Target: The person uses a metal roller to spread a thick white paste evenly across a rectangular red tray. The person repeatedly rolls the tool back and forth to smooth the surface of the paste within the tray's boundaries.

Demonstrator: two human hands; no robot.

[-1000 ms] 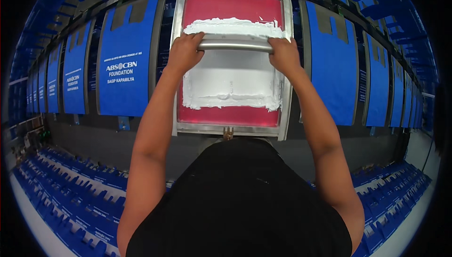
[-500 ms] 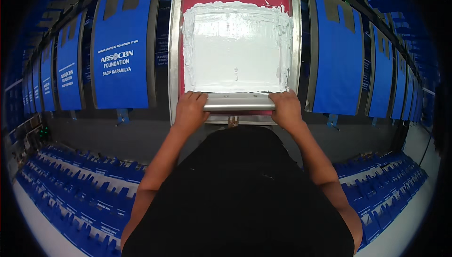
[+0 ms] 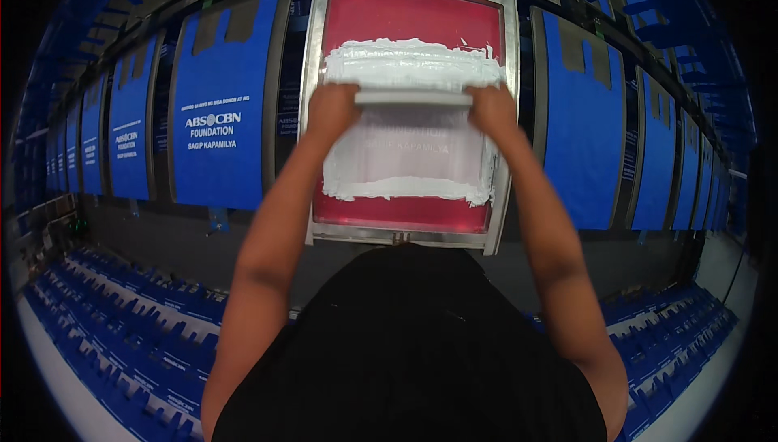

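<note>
Silvery metal shows in the squeegee bar (image 3: 415, 99), which lies across the white ink (image 3: 405, 188) on the red screen (image 3: 409, 17), slightly above its middle. Wrapped around one end is the left grip (image 3: 334, 111); the right grip (image 3: 492, 110) clasps the other, though blur makes the exact finger placement hard to tell. Below the bar, the ink looks thinner (pale lettering shows faintly there). Flat blue bags (image 3: 219, 73) line both sides of the metal frame (image 3: 510, 45).
</note>
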